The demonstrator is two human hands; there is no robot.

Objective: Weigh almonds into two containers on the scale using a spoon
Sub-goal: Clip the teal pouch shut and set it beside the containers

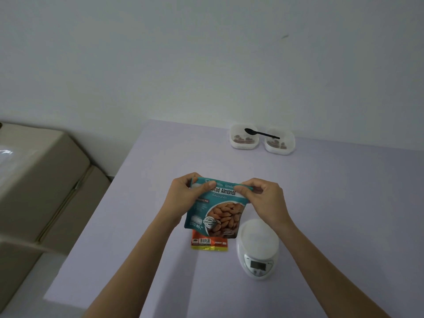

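A teal bag of roasted almonds (216, 212) hangs upright above the table, held at its top edge by both hands. My left hand (184, 193) pinches the top left corner and my right hand (263, 198) pinches the top right. A white kitchen scale (258, 249) with a bare platform sits just right of the bag. At the table's far edge stand two small white containers, the left container (243, 140) and the right container (280, 143), each with a few almonds inside. A black spoon (261, 133) lies across both rims.
An orange and yellow packet (210, 243) lies flat on the lilac table (137, 203) under the bag. Beige cardboard boxes (39, 180) stand off the table's left edge. A pale wall rises behind the containers.
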